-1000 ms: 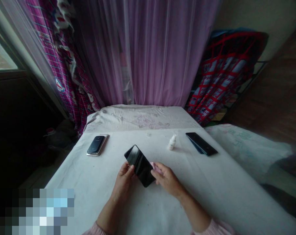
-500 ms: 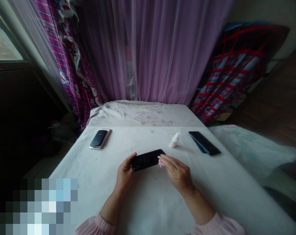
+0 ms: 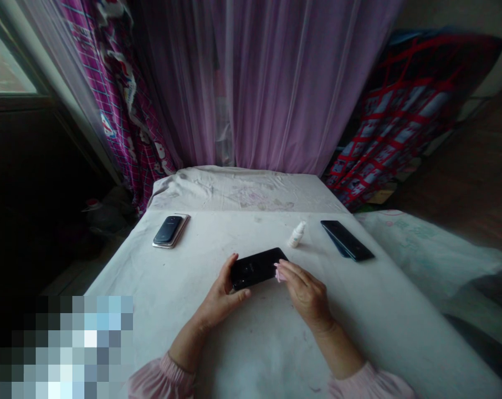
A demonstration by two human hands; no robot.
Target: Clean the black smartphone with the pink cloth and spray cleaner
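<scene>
A black smartphone is held slightly tilted above the white-covered table. My left hand grips its left end, fingers at the far edge and thumb along the near edge. At the phone's right end, my right hand pinches a small pink cloth against the phone. Most of the cloth is hidden under the fingers. Beyond the right hand, a small white spray bottle stands upright on the table.
Two stacked phones lie at the left of the table. Another pair of dark phones overlaps at the right. Purple curtains hang behind the table. A whitish plastic sheet lies beyond the right edge.
The phone and both hands have shifted slightly right. My left thumb has come into view along the phone's near edge. The pink cloth stays at the phone's right end.
</scene>
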